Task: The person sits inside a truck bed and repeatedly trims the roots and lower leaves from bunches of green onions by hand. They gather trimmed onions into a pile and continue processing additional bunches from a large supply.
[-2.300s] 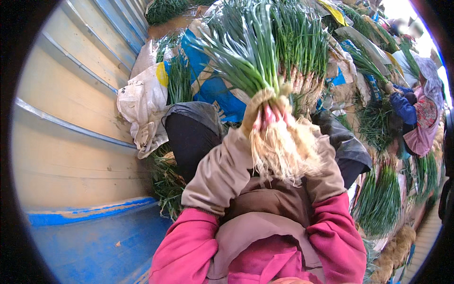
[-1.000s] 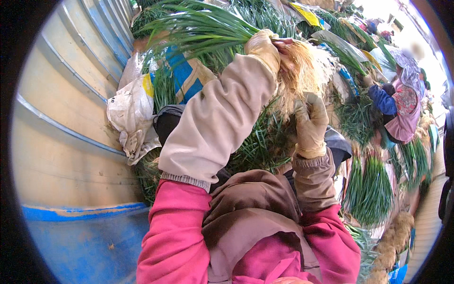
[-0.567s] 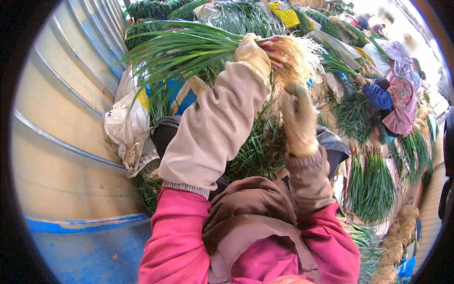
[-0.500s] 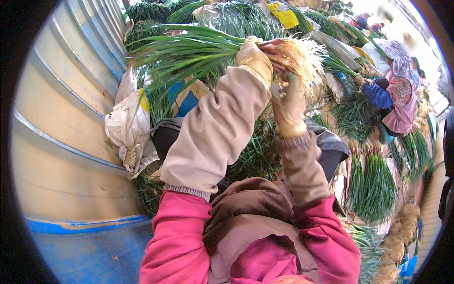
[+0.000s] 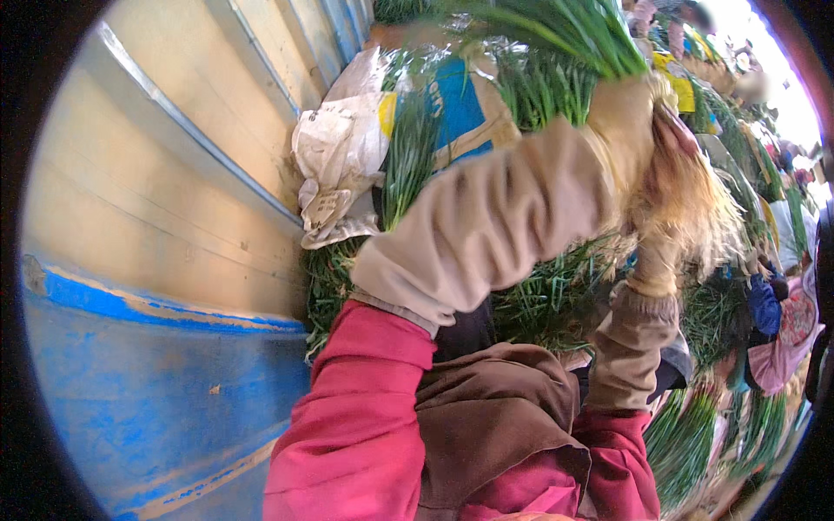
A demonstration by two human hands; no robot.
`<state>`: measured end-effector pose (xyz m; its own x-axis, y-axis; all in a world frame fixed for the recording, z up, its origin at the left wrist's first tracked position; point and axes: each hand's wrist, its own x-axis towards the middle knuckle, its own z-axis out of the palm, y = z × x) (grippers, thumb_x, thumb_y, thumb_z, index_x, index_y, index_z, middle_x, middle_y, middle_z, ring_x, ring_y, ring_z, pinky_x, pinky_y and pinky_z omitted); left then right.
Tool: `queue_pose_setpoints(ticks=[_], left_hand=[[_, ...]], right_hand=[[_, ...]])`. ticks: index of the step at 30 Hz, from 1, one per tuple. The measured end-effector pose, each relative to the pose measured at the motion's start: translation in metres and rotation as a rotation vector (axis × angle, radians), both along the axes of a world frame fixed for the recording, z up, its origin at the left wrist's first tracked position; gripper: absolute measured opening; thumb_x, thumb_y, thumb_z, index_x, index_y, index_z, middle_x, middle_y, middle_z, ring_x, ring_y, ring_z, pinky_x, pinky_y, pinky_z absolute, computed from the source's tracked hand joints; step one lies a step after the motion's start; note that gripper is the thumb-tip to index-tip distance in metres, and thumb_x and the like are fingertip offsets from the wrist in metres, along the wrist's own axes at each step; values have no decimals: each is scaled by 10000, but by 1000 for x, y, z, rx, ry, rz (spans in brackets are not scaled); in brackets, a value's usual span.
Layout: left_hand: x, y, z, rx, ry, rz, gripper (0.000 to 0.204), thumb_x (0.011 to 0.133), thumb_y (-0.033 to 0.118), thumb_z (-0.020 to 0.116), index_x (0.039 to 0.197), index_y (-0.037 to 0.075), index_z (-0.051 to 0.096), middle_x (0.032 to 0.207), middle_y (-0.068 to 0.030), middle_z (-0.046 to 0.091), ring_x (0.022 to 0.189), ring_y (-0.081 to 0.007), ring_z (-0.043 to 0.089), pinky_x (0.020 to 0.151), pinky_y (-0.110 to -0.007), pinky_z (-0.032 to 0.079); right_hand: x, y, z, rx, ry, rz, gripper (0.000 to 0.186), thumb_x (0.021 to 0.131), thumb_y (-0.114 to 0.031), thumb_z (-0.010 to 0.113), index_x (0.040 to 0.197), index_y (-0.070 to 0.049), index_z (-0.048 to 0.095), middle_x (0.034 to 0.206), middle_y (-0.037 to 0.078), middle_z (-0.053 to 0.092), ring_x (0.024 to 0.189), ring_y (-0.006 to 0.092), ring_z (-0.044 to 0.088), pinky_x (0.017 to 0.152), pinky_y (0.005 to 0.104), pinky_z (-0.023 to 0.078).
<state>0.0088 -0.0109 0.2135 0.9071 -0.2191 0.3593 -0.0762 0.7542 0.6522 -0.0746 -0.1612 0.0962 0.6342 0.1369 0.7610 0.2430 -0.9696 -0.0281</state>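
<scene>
A bunch of green onions (image 5: 565, 36) is held high in front of me, toward the right. Its green leaves point to the upper left, and pale stringy roots hang to the lower right. My gloved left hand (image 5: 627, 117) is closed around the stems near their reddish bases. Just below the roots is my gloved right hand (image 5: 656, 259); the roots cover its fingers, so its grip is hidden. Loose green leaves (image 5: 543, 304) lie beneath my forearms, close to my lap.
A ribbed metal wall (image 5: 174, 208), tan above and blue below, runs along the left. Beside it are a crumpled white sack (image 5: 343, 148) and a blue-and-tan sack (image 5: 459, 108). At right sits a co-worker in pink (image 5: 782, 347), with more onion bunches (image 5: 686, 438) lying nearby.
The view has swung left, so the wall fills more of it. My hands and the onion bunch now appear farther right, and the bunch's leaves tilt more upward.
</scene>
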Motion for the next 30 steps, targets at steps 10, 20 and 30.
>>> queue_pose_setpoints(ticks=[10, 20, 30], left_hand=[[81, 289, -78, 448, -67, -195, 439, 796, 155, 623, 1165, -28, 471, 863, -99, 591, 725, -152, 594, 661, -246, 513], [-11, 369, -391, 13, 911, -284, 382, 821, 115, 582, 1159, -20, 466, 881, -115, 613, 713, -160, 594, 649, -270, 522], [-53, 367, -363, -53, 1183, -24, 270, 817, 164, 618, 1007, -22, 570, 846, -110, 624, 610, -146, 588, 583, -250, 522]], right_hand=[[11, 27, -103, 1170, 842, 242, 149, 833, -2, 528, 953, -52, 601, 687, -32, 550, 558, 43, 462, 479, 182, 360], [-30, -10, -234, 1449, 1174, 161, 247, 805, 22, 598, 1046, -21, 563, 949, 19, 594, 829, 123, 548, 734, 245, 461], [-39, -29, -257, 1295, 1263, 127, 422, 822, -14, 577, 1229, 8, 468, 1149, 105, 568, 1046, 210, 527, 916, 302, 399]])
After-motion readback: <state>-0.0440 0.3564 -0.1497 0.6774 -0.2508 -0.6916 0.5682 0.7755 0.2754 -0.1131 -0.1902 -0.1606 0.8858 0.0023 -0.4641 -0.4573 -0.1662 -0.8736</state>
